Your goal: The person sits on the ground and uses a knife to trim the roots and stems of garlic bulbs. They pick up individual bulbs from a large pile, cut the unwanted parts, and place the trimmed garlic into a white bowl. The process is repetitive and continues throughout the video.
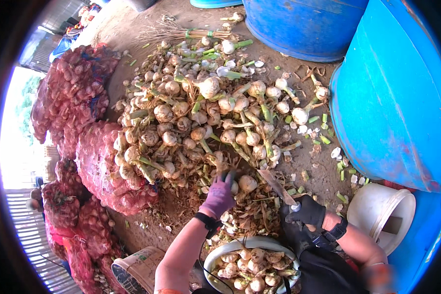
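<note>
A heap of garlic bulbs (181,125) with cut green and dry stalks spreads over the ground in front of me. My left hand (218,195), in a purple glove with dark fingertips, reaches to the near edge of this heap. Its fingers stretch forward, apart, among the bulbs and dry leaves; a loose bulb (248,183) lies just to their right. In a black glove, my right hand (306,213) is closed round the handle of a knife (277,187), its blade pointing up and left toward the heap. Below my hands stands a pale bucket (211,258) with garlic bulbs in it.
Red net sacks of garlic (76,93) line the left side. Large blue tubs (392,93) stand on the right, with a white bucket (377,210) lying tilted beside them. Another bucket (139,267) leans at lower left. A bundle of dry stalks (196,33) lies beyond the heap.
</note>
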The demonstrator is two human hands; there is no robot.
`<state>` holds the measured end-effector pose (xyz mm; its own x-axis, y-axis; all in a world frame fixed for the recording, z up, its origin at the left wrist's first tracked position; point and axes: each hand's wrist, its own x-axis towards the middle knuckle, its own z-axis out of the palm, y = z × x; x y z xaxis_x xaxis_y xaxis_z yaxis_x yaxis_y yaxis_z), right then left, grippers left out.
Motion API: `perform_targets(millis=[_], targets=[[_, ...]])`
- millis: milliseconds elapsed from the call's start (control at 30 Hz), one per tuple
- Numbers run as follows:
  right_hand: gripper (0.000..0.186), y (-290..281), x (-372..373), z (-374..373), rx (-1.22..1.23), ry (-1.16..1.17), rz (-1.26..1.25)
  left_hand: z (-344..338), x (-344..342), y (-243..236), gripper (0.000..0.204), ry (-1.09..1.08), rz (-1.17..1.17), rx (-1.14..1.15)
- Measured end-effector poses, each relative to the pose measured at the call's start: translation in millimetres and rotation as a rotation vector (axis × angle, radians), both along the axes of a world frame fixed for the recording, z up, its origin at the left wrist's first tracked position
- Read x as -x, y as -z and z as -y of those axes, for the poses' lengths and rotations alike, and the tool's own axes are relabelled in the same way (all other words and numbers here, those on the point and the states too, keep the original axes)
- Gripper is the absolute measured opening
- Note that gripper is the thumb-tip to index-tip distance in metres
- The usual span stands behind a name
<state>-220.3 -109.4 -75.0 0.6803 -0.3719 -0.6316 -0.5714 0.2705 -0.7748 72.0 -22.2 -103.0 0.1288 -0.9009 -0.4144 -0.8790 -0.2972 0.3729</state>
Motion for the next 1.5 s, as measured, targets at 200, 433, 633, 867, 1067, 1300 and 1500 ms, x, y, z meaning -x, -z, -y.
perform_targets(millis=[200,433,633,867,1067,1300,1500], targets=[[0.024,-14.9,-15.1,-6.3,0.222,-0.096,0.004,-43.2,-8.5,1.8,0.062,-0.531,-0.555,0.372],[0.022,-74.5,-56.4,-7.5,0.605,-0.309,0.092,-51.3,7.2,-72.2,0.078,-0.763,-1.243,0.248],[0.016,-81.9,-71.6,-16.8,0.793,-0.384,0.184,-58.4,27.2,-94.6,0.078,-0.675,-1.362,0.273],[0.013,-96.6,-77.3,-19.1,0.864,-0.411,0.234,-65.1,37.9,-103.6,0.06,-0.863,-1.597,0.198],[0.013,-106.2,-82.8,-17.1,0.849,-0.433,0.276,-70.0,52.5,-120.1,0.049,-0.805,-1.456,0.205],[0.016,-90.2,-79.9,-26.1,0.827,-0.409,0.339,-86.7,55.5,-97.7,0.057,-0.613,-1.186,0.139],[0.018,-66.5,-69.4,-24.4,0.762,-0.4,0.326,-67.6,52.2,-125.2,0.058,-0.951,-1.917,-0.297]])
